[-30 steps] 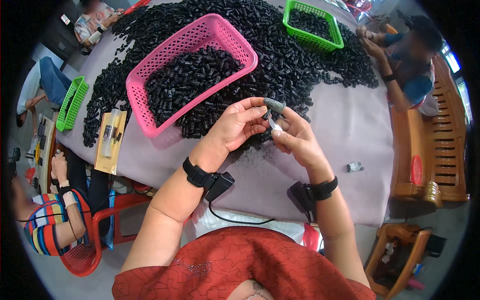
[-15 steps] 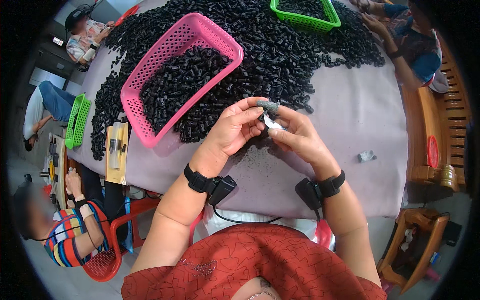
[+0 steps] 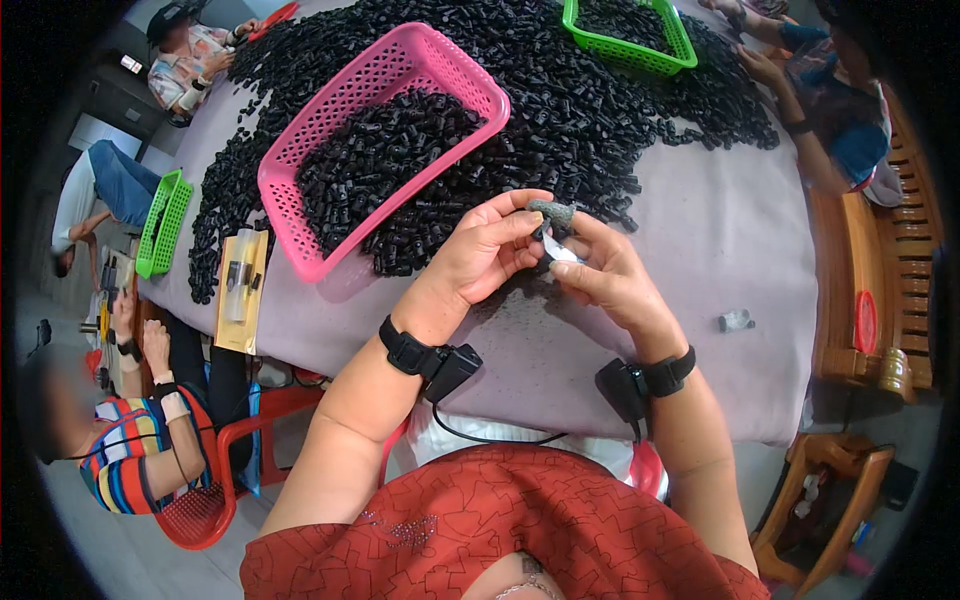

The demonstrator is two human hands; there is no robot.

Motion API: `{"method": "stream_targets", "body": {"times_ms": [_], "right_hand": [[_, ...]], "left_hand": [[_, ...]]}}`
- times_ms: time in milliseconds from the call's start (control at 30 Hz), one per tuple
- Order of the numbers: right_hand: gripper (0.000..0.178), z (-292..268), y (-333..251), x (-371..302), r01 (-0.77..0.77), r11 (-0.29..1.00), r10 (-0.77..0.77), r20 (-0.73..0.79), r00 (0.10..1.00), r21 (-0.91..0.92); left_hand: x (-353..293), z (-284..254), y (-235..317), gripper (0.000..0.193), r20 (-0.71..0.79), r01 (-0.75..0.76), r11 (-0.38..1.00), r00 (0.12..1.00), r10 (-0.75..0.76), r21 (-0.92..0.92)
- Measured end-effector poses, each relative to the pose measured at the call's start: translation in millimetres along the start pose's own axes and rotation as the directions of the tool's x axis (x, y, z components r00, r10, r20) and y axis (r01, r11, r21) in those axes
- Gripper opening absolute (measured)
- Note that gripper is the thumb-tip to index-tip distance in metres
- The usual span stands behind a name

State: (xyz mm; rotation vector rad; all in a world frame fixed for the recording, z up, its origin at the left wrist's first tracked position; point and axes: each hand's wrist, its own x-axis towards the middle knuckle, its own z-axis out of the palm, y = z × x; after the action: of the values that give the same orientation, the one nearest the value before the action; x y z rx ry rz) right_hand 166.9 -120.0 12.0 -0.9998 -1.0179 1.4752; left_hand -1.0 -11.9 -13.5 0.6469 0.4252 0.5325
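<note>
Over the table, just in front of the dark heap, my two hands meet fingertip to fingertip. My left hand [image 3: 488, 248] is closed, thumb and forefinger pinching a small dark piece [image 3: 541, 231] that the fingers mostly hide. My right hand [image 3: 618, 272] is closed, its thumb pressing a white, pointed, flat piece [image 3: 561, 250] against the fingers. A rough grey speckled piece [image 3: 553, 212] sits at my right forefinger's tip. Whether it is a finger cover or a separate thing, I cannot tell. Dark crumbs [image 3: 515, 305] lie beneath the hands.
A pink basket [image 3: 285, 225] of short black cylindrical parts stands left, against a big heap of them [image 3: 575, 130]. A green basket [image 3: 690, 62] stands at the back. A yellow card with a clear tube [image 3: 236, 335] and a small clear piece [image 3: 736, 320] lie on the cloth. Co-workers sit around.
The view has shifted slightly, so the baskets and heap appear farther right. My hands keep their pinch, with the white piece turned slightly. At the left, the striped-sleeved co-worker's hands have moved.
</note>
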Motion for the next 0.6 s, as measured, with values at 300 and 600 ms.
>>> {"method": "stream_targets", "body": {"times_ms": [300,600], "right_hand": [[0.048,-3.1,-1.6,1.0,-0.065,0.998,0.065,-0.061,0.996,-0.006],[0.049,-1.8,1.5,0.3,0.005,0.999,-0.005,0.01,1.0,0.043]], "left_hand": [[0.1,-1.2,-2.8,0.032,0.096,0.007,1.0,0.995,-0.007,-0.004],[2.2,0.7,-0.7,0.03,0.063,0.021,0.997,0.998,-0.016,-0.074]]}}
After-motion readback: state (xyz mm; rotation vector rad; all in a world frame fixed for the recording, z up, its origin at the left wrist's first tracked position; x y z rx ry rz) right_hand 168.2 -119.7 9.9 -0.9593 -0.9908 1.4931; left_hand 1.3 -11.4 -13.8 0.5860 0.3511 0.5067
